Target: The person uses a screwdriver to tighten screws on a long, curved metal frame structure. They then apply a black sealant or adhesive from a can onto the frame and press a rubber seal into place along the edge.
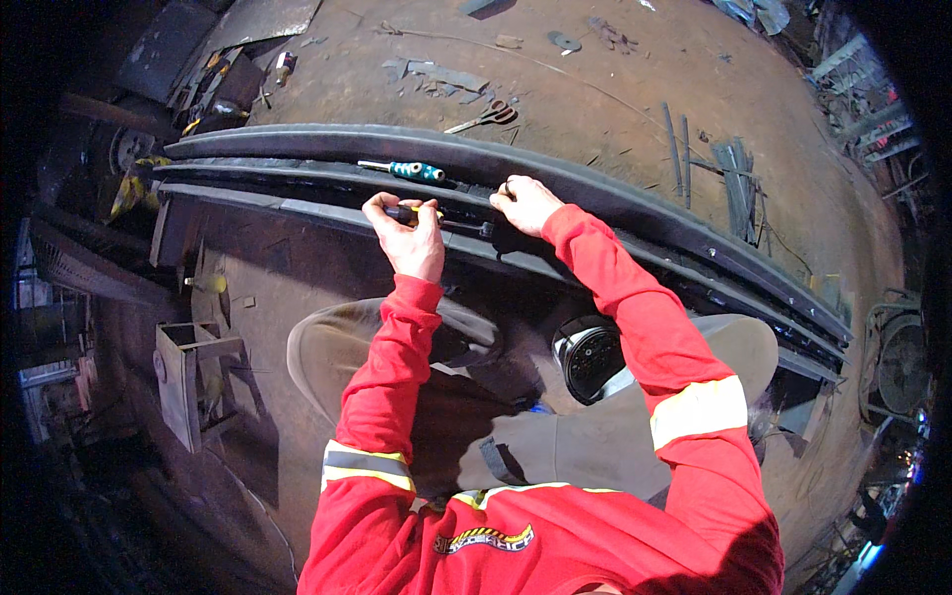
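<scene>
My left hand (409, 238) is closed round a short black-and-yellow hand tool (405, 213), held just over the near edge of the long dark metal beam (297, 206). Its exact kind is hard to make out. My right hand (528, 205) is at the beam's middle channel, thumb and fingers pinched together. What they grip, if anything, is too dark to name. A screwdriver (416, 172) with a teal-and-white handle lies along the beam, a little beyond my left hand, its shaft pointing left.
Scissors (486, 116) lie on the brown floor beyond the beam, near scattered scraps (436, 74). A bundle of thin dark strips (736, 188) lies to the right. At the left is a small metal stand (183, 387). My shoe (587, 359) is close on the beam's near side.
</scene>
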Tool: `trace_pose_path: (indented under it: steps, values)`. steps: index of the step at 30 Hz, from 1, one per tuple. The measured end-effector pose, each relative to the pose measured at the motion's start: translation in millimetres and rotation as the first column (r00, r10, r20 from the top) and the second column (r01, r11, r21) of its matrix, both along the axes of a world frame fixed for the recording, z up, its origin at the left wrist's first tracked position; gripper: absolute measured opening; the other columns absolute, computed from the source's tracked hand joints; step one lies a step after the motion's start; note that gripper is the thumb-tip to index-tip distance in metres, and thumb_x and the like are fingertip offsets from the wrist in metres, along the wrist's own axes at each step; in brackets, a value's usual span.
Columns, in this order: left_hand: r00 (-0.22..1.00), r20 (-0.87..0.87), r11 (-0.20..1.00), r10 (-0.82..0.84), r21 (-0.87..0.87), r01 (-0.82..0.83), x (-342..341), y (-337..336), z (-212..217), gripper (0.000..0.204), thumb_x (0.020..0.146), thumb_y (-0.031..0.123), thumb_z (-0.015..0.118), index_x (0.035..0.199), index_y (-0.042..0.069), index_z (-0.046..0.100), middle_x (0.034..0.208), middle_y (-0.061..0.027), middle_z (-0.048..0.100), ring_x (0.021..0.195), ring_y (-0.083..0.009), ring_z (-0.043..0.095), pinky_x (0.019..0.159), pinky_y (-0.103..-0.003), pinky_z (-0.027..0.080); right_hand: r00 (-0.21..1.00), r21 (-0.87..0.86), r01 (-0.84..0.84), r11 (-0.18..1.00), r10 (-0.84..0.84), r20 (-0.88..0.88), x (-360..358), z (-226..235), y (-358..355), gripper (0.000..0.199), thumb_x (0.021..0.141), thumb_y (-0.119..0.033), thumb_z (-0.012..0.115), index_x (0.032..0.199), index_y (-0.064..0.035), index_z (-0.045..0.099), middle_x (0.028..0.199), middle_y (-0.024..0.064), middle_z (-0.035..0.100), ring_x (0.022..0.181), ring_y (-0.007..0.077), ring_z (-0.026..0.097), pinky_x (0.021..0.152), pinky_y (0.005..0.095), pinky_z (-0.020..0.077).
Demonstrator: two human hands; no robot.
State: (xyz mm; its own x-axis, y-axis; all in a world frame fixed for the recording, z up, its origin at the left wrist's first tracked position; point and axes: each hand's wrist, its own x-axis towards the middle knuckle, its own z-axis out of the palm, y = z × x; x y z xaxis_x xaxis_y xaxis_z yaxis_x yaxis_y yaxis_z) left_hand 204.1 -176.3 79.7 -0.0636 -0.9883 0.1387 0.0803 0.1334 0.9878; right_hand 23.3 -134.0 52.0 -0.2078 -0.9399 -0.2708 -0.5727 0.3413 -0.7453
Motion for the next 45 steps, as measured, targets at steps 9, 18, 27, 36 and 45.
trace_pose_path:
  steps: [9, 18, 27, 36, 45]
  values:
    - [0.99, 0.124, 0.991, 0.071, -0.117, -0.057, -10, 16, 2, 0.035, 0.078, -0.006, 0.054, 0.101, 0.008, 0.032, 0.085, -0.0068, 0.047, 0.074, -0.0141, 0.056, 0.068, -0.026, 0.049, 0.995, 0.033, -0.036, 0.999, 0.039, -0.096, 3, 4, -8, 0.027, 0.08, -0.028, 0.053, 0.078, -0.004, 0.065, 0.086, 0.0208, 0.063, 0.085, 0.0357, 0.062, 0.077, 0.0425, 0.0472]
    - [0.934, 0.358, 0.829, 0.008, -0.524, 0.194, -50, 91, 13, 0.033, 0.065, -0.005, 0.057, 0.094, 0.005, 0.045, 0.095, -0.0147, 0.047, 0.093, -0.0292, 0.048, 0.086, -0.042, 0.038, 0.996, 0.146, -0.068, 0.987, 0.075, -0.041, -4, -2, -16, 0.026, 0.078, -0.028, 0.054, 0.08, -0.0047, 0.066, 0.086, 0.0215, 0.064, 0.085, 0.035, 0.063, 0.076, 0.0418, 0.0479]
    - [0.612, 0.779, 0.671, -0.139, -0.381, 0.637, -83, 143, -46, 0.037, 0.063, 0.029, 0.067, 0.092, 0.008, 0.057, 0.102, -0.0229, 0.039, 0.105, -0.0424, 0.037, 0.099, -0.069, 0.01, 0.975, 0.15, -0.216, 0.965, 0.22, -0.011, -15, -1, -22, 0.035, 0.08, -0.03, 0.052, 0.091, 0.0005, 0.067, 0.084, 0.0219, 0.065, 0.075, 0.0295, 0.061, 0.071, 0.0386, 0.0461]
    - [0.354, 0.927, 0.632, -0.119, -0.205, 0.747, -103, 144, -92, 0.069, 0.079, 0.054, 0.045, 0.131, 0.01, 0.043, 0.138, -0.0241, 0.028, 0.127, -0.0433, 0.024, 0.103, -0.066, -0.002, 0.977, 0.095, -0.207, 0.974, 0.211, -0.026, -10, 11, -2, 0.06, 0.06, -0.034, 0.07, 0.109, -0.0006, 0.062, 0.112, 0.0209, 0.057, 0.107, 0.0303, 0.053, 0.095, 0.0345, 0.0409]
    - [0.278, 0.817, 0.633, -0.506, 0.133, 0.763, -109, 129, -96, 0.064, 0.087, 0.05, 0.036, 0.139, 0.013, 0.028, 0.143, -0.0139, 0.029, 0.134, -0.0326, 0.022, 0.107, -0.057, 0.007, 0.945, -0.021, -0.163, 0.986, 0.15, -0.292, 10, 23, 10, 0.069, 0.049, -0.036, 0.079, 0.106, -0.0026, 0.061, 0.108, 0.0162, 0.058, 0.106, 0.0295, 0.054, 0.091, 0.0354, 0.0433]
